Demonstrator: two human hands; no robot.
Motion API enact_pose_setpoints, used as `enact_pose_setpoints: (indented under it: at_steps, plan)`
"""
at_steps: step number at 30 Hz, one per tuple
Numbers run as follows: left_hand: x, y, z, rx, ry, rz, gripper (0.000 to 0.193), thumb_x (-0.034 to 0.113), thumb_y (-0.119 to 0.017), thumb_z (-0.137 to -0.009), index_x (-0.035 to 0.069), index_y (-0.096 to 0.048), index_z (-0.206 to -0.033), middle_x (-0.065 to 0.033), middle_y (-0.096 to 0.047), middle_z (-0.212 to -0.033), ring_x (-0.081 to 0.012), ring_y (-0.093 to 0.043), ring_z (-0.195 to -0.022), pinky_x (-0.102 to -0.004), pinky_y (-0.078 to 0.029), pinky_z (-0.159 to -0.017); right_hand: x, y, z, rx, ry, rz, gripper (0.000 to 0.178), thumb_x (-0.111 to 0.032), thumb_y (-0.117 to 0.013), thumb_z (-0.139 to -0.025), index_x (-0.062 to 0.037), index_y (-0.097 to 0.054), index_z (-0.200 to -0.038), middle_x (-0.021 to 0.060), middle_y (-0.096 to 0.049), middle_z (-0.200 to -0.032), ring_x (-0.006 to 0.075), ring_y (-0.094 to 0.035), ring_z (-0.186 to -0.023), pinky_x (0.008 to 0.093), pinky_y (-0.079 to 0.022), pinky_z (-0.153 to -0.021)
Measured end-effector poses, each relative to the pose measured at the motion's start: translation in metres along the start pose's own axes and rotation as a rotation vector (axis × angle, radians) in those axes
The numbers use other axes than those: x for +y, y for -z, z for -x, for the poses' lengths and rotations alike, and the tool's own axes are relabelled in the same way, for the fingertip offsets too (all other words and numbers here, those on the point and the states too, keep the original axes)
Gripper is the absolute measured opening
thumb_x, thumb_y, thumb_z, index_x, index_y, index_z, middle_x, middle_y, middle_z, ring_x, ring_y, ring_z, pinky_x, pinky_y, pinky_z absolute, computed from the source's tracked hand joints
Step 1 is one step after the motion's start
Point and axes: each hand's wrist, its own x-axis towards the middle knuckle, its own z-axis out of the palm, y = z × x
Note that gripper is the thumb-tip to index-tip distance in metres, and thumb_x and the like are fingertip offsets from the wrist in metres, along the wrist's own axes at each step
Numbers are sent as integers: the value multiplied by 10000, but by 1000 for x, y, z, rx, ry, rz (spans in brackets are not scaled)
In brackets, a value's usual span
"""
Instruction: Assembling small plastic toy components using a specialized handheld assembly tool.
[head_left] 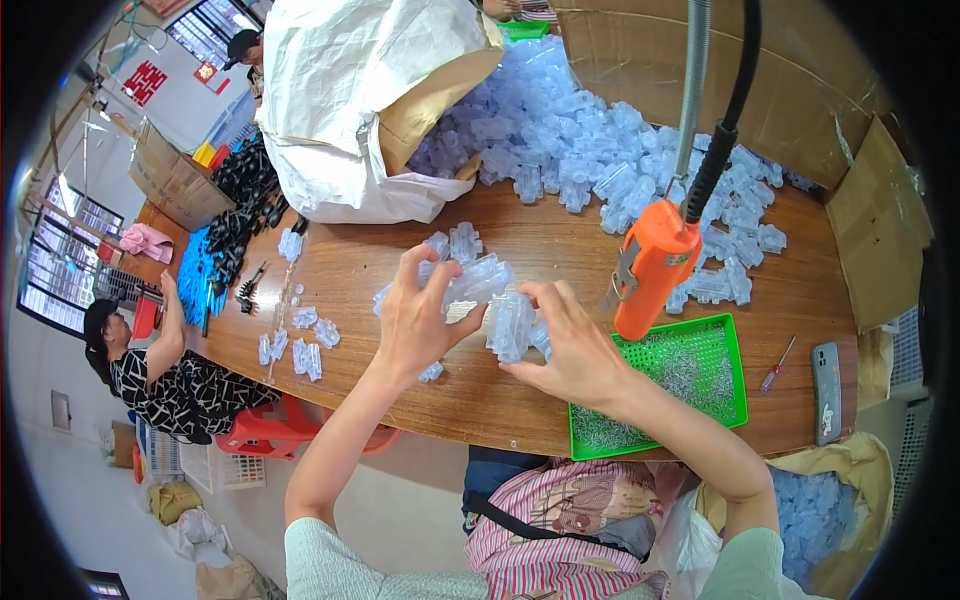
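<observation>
Caller: Live at the bench, what's in those fingers?

Me: My right hand has thumb and fingertips clamped around a clear plastic block, over the wooden table. I'm gripping its edges, I'd say, so the near face stays in sight.

Caller: And the left?

Me: My left hand is curved, thumb and fingers parted, right by the loose clear parts. Touching one? I can't tell.

Caller: That orange power driver?

Me: Hung from a spring on my right, presumably so I needn't lay it down. Beneath it, the green tray of small metal pieces, near my right forearm, likely for a short reach.

Caller: And the big heap?

Me: Across the table, probably leaving me elbow room!
</observation>
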Motion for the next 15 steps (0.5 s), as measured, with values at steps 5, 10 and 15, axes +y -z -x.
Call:
enact_pose_setpoints:
  at_steps: [5,10,15]
  plan:
    - [20,22,11,45,82,95,484,177,-853,-614,71,-591,-1007,-122,-435,-1169,-283,-596,-911,-379,-528,-716,-25,17,21,35,-93,-156,744,-221,-807,-703,-56,-385,-1292,192,-564,-1144,364,-602,-1034,413,-502,-851]
    - [44,28,17,-27,79,316,482,181,-859,-607,56,-591,-987,-120,-452,-1127,-258,-566,-890,-363,-498,-744,-30,43,50,136,-105,-71,751,-235,-816,-696,-58,-402,-1297,170,-574,-1125,337,-605,-1032,404,-499,-854]
    - [90,21,11,-134,-52,422,482,167,-868,-597,68,-592,-981,-104,-436,-1135,-238,-542,-871,-371,-480,-740,-23,101,110,163,-460,-34,761,-243,-829,-672,-69,-423,-1292,158,-577,-1111,330,-596,-1036,408,-484,-874]
